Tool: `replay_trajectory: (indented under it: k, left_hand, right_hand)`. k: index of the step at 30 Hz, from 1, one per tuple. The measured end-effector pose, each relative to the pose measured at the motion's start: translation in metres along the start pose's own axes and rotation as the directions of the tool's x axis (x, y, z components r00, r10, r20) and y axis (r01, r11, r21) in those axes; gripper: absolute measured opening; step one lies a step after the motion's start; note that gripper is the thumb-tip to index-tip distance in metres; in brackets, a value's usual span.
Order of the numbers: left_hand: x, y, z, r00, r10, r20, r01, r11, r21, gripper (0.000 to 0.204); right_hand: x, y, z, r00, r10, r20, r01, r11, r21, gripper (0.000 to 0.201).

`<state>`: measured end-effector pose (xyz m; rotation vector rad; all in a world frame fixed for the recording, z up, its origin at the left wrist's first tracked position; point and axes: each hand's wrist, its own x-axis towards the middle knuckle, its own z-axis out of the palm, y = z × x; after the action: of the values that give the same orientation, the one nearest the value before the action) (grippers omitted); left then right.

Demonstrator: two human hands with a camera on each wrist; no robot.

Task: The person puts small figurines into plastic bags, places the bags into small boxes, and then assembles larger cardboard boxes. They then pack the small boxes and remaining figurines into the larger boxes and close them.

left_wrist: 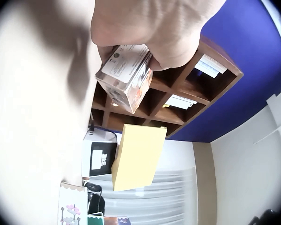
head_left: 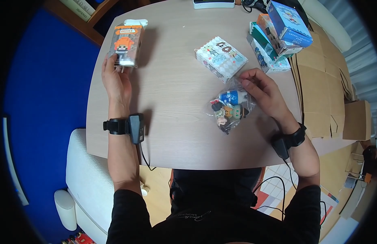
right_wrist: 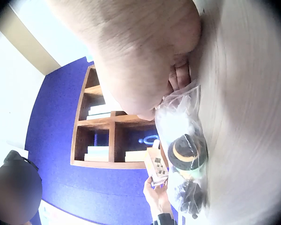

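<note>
My left hand (head_left: pixel 118 83) grips a small orange-and-clear "BRICKS" box (head_left: pixel 127 44) at the table's left side. The box has a printed figure on its front and a pale flap standing out at its top. In the left wrist view the box (left_wrist: pixel 125 70) sits between thumb and fingers, tilted. On the right, my right hand (head_left: pixel 266 95) pinches the upper end of a clear plastic bag (head_left: pixel 231 106). Several small toy figures and a blue-and-white piece show through the plastic. One figure's dark hat (right_wrist: pixel 187 152) stands out in the right wrist view.
A white patterned box (head_left: pixel 221 58) lies just beyond the bag. Farther right, several boxes are stacked, with a blue box (head_left: pixel 292 22) on top. A white device (head_left: pixel 213 4) stands at the back edge. Flattened cardboard (head_left: pixel 318 81) adjoins the table's right edge.
</note>
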<state>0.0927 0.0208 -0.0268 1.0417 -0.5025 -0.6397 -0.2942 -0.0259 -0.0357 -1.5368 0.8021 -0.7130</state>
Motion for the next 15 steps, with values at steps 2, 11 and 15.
replay_trajectory:
  k: [2,11,15]
  left_hand:
    - [0.009,-0.003,-0.009,0.999,0.019,-0.045,-0.017,0.999,0.05,0.05]
    - [0.031,-0.026,-0.028,0.94,0.328,0.088,-0.26,0.528,0.808,0.069]
    - [0.01,-0.009,-0.004,0.866,0.481,0.137,-0.397,0.495,0.773,0.052]
  right_hand:
    - [0.0,0.0,0.0,1.0,0.001,-0.002,-0.001,1.0,0.0,0.017]
    - [0.001,0.001,-0.001,1.0,0.001,0.005,-0.001,1.0,-0.013,0.017]
    - [0.001,0.002,0.0,1.0,-0.03,-0.008,0.03,0.999,-0.034,0.017]
